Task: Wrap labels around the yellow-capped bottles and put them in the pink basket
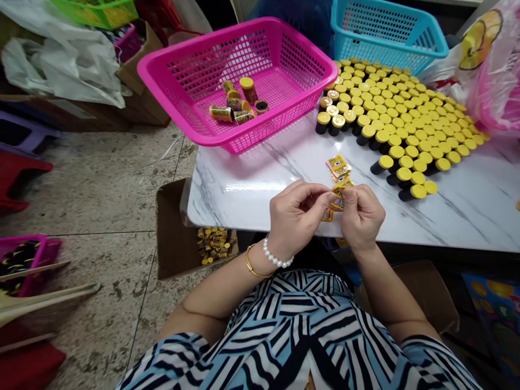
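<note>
My left hand, with a pearl bracelet at the wrist, and my right hand meet over the front edge of the table. Both pinch a small yellow printed label between thumb and forefinger. Beneath and behind the fingers lie more labels, partly hidden by my hands. To the right stand many black tubs with yellow lids in close rows. Behind my left hand, a pink basket holds several tubs wrapped in yellow labels, most of them lying on their sides.
A blue basket sits at the back right beside a pink plastic bag. On the floor, left of the marbled white table, an open cardboard box contains labelled tubs. Stools and white bags occupy the far left.
</note>
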Demonstrator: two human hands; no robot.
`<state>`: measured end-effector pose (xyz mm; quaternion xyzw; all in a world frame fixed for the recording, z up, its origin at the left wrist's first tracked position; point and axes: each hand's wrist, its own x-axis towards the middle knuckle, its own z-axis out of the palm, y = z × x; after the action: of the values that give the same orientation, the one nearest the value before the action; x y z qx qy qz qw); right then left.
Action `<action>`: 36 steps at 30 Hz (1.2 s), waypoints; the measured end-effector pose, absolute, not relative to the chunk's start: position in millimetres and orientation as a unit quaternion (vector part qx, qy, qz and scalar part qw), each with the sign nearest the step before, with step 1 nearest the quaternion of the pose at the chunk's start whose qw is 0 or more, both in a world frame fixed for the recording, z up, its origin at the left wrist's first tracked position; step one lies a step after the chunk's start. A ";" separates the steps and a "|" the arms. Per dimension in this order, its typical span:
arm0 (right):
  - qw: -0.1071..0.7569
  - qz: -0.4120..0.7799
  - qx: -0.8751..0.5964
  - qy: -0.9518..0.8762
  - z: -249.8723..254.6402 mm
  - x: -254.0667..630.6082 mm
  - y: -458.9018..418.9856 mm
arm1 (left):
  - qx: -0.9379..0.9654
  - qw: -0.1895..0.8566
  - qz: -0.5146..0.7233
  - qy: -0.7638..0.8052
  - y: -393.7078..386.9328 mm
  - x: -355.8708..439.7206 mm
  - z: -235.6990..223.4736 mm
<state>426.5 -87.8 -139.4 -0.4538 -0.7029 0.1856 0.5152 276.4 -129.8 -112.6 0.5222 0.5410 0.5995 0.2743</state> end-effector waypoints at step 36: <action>0.207 -0.124 -0.475 -0.846 -111.8 518.4 12.5 | 0.326 0.606 0.538 0.487 -88.5 231.6 -98.5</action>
<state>518.4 12.5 -111.8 -0.4751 -0.8461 -0.1241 0.2075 231.6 -88.5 -98.5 0.3255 0.4871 0.5380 0.6061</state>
